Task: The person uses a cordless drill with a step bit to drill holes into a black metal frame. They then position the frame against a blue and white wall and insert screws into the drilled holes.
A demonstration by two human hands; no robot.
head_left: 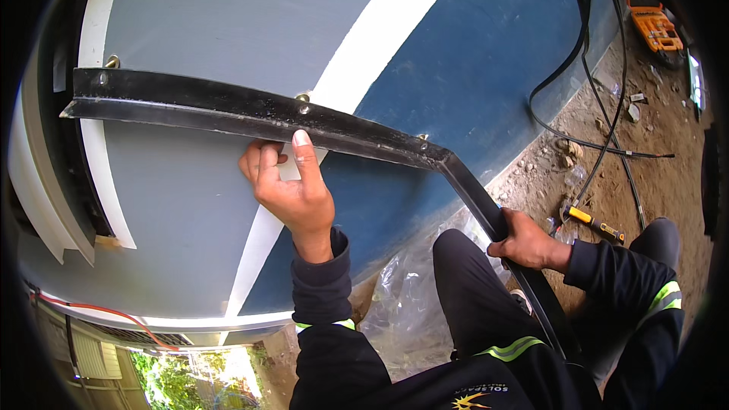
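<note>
A black angle-iron bracket [228,110] runs across the painted wall, then bends toward me in a second arm at the right. Bolts [304,99] show along its upper flange, one at each end of the wall section and one midway. My left hand [296,190] pinches the lower flange near the middle bolt, thumb on the front and fingers curled beneath; the fingertips are partly hidden. Around the outstretched arm, just past the bend, my right hand [529,240] is wrapped. That arm's lower end passes between my legs.
The wall [197,182] is grey and blue with a white stripe. Black cables [585,53] hang at the right and trail onto bare soil. A yellow-and-black hammer [594,222] lies there, with an orange tool case [654,29] farther off. Clear plastic sheeting [406,311] sits beside my knee.
</note>
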